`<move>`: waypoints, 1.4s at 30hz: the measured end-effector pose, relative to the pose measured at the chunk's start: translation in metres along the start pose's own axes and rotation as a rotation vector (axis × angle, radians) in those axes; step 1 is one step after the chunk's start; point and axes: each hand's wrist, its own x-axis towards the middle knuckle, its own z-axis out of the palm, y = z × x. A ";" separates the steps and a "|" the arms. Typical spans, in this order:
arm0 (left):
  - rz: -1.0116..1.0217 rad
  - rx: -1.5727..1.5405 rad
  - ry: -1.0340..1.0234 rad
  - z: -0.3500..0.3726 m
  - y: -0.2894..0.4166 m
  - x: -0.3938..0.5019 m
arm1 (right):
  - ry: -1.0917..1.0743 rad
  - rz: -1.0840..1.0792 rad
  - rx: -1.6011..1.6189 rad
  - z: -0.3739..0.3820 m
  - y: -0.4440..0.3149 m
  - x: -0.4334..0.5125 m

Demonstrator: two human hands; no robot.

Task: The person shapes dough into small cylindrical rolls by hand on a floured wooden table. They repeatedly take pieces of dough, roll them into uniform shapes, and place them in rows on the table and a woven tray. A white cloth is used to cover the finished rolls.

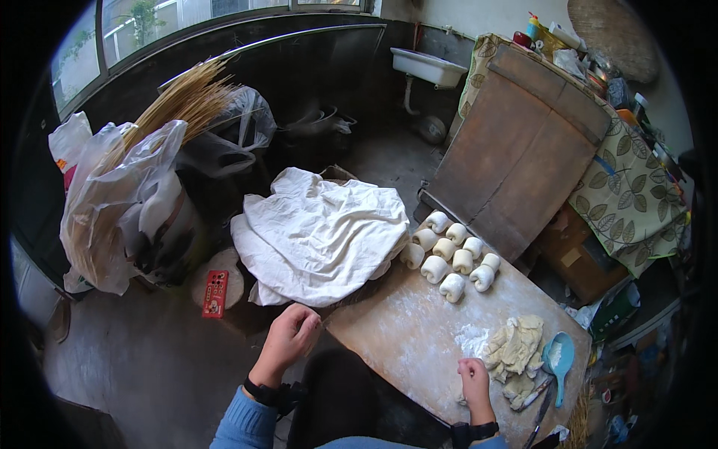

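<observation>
My left hand (291,332) is curled just in front of the near edge of a white cloth (325,241), which covers something low and wide; its palm is hidden. My right hand (474,381), fingers bent in, is over the near part of a floured board (404,331), beside a rough heap of dough (515,348). Whether it holds anything cannot be made out. Several rolled dough pieces (444,248) stand grouped at the board's far end. Loose flour (472,339) lies left of the heap. A blue scoop (561,359) with flour and a knife (539,414) lie to its right.
A red box (215,293) rests on a round stool (230,272) at the left. Behind it are plastic bags (123,207) and a bundle of straw stalks (179,101). A wooden cabinet (516,146) stands beyond the board, with a wall sink (429,66) farther back.
</observation>
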 end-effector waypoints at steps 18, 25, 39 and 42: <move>-0.176 -0.239 -0.837 0.287 0.095 -0.058 | 0.291 0.249 0.284 -0.055 0.105 -0.158; 0.695 0.472 -0.768 0.381 0.008 -0.096 | 0.295 0.260 0.313 -0.041 0.123 -0.167; 1.068 0.514 -1.009 0.365 -0.014 -0.099 | 0.624 0.106 -0.225 0.027 0.101 -0.095; 0.981 0.335 -1.057 0.347 -0.010 -0.098 | 0.615 0.150 -0.486 0.036 0.085 -0.095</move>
